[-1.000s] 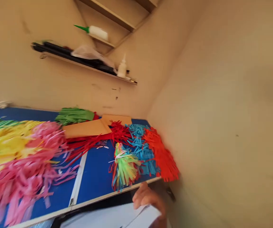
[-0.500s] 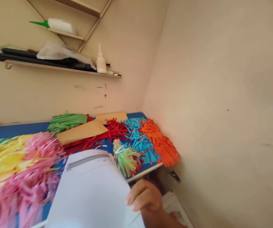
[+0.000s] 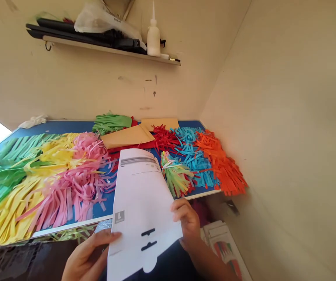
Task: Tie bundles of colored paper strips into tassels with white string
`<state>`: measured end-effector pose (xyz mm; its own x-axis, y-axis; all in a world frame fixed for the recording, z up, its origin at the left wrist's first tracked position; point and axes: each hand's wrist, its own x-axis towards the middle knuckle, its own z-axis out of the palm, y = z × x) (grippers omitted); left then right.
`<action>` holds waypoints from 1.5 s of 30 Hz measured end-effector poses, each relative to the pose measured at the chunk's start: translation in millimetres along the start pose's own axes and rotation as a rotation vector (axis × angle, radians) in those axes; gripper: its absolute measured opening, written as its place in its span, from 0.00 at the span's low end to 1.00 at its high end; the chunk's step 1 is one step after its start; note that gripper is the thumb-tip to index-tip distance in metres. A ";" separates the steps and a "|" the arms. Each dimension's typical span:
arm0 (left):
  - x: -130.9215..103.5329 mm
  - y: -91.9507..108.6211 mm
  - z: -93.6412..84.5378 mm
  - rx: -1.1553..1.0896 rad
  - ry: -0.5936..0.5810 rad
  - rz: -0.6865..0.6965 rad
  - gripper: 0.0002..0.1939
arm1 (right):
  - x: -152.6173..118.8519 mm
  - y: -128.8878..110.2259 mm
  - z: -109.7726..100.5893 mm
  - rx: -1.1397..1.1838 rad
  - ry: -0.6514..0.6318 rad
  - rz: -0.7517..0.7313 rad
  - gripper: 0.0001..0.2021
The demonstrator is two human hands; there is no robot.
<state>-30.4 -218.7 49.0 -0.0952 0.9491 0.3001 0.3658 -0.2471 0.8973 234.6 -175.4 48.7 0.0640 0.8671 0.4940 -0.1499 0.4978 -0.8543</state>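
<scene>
A white printed card packet (image 3: 141, 195), with two dark slots and a rounded tab at its near end, is held tilted over the table's front edge. My left hand (image 3: 90, 253) grips its left side, thumb on top. On the right side my right hand (image 3: 187, 218) pinches the edge, fingers on the upper face. Just beyond the packet's right side lies a multicoloured fringe bundle (image 3: 175, 175) tied with white. Pink fringe strips (image 3: 80, 175) lie to the left of the packet.
On the blue table (image 3: 65, 125) are yellow (image 3: 57, 156), green (image 3: 112, 121), red (image 3: 166, 138), blue (image 3: 200, 168) and orange fringes (image 3: 223, 164), plus brown envelopes (image 3: 127, 136). A wall shelf (image 3: 98, 47) holds a bottle (image 3: 153, 39). Below right stands a printed white package (image 3: 225, 246).
The view has shifted, showing more of the table's left side. My left hand has come into view on the packet, and its near end with slots now shows. My right hand still holds it.
</scene>
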 end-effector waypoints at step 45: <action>-42.0 -25.7 78.7 0.265 0.124 0.321 0.08 | -44.7 41.9 46.8 0.234 0.459 0.654 0.27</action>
<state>37.0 -236.8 -12.1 -0.0427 0.7975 0.6018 0.6183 -0.4520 0.6429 179.2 -194.2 -1.6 0.2809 0.9270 -0.2485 -0.4946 -0.0821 -0.8652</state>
